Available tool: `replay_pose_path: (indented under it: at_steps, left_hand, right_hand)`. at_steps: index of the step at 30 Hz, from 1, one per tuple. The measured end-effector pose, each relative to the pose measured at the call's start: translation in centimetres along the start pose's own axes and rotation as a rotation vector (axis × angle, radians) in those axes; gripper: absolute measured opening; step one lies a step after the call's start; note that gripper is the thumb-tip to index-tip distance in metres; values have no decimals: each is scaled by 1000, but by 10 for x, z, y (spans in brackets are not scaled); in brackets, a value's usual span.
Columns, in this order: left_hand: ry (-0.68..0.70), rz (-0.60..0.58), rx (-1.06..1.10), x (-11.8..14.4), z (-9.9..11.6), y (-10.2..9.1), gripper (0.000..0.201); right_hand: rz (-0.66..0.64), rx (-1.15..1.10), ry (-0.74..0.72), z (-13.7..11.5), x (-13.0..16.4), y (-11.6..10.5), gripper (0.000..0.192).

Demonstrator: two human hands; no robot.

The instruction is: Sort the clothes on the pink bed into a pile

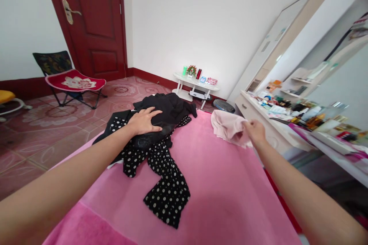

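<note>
My left hand (145, 121) lies with spread fingers on a crumpled black garment (169, 109). Under and beside that garment is a black cloth garment with white dots (168, 199); one dotted length trails toward me. At the right edge of the pink bed cover (218, 187), my right hand (255, 132) pinches a corner of a pale pink cloth (228, 126). The rest of this cloth lies on the cover, loosely folded, and its exact kind is unclear.
A dressing table (258, 113) crowded with bottles stands close on the right. Beyond the bed are a low white table (195, 80) and a round dark object (223, 105). A red folding chair (76, 80) stands left, near the door (89, 19).
</note>
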State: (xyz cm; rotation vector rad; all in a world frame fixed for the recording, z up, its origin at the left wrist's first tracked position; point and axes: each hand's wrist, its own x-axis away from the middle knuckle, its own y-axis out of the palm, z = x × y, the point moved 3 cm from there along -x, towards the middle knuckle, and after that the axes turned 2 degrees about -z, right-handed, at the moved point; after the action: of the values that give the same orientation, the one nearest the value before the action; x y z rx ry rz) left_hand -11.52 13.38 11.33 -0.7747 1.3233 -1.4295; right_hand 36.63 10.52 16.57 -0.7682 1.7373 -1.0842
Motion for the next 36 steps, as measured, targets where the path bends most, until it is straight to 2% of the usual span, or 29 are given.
replay_pose_path:
  at_steps: [2,3,5,6,8,10,12,14,16,18,21,25,30,36]
  left_hand:
    - [-9,28,-18,7,5,-2,84]
    - [-10,46,-30,11,8,-4,84]
    - [-7,89,-61,21,17,-7,83]
    - [-5,116,-79,28,23,-9,82]
    - [8,180,-116,45,38,-12,74]
    - [65,235,-139,68,55,-10,61]
    - [202,237,-130,96,74,1,54]
    - [384,154,-81,128,91,23,54]
    - [485,20,-8,156,100,50,58]
    - [443,-50,61,178,102,74,58]
    - [304,1,114,194,101,92,53]
    - [230,28,124,199,105,91,50]
    - [159,52,104,199,117,82,36]
    - [170,36,31,200,124,75,31]
  right_hand:
    - [122,-236,-99,-31,24,-52,33]
    - [121,-351,-178,-47,42,-72,32]
    - [22,-512,-354,-72,92,-95,32]
    - [-45,-553,-430,-79,121,-96,31]
    - [-157,-549,-538,-77,181,-77,30]
    - [-221,-466,-574,-58,233,-37,38]
    - [-263,-356,-560,-32,272,9,50]
    - [-249,-263,-500,-10,296,45,49]
    - [-206,-206,-443,3,307,65,46]
    - [-171,-185,-419,7,310,70,46]
    - [-144,-195,-429,5,310,65,45]
    - [-109,-232,-446,5,312,60,45]
    - [-93,-247,-442,5,314,58,45]
    - [-81,-252,-418,4,314,56,44]
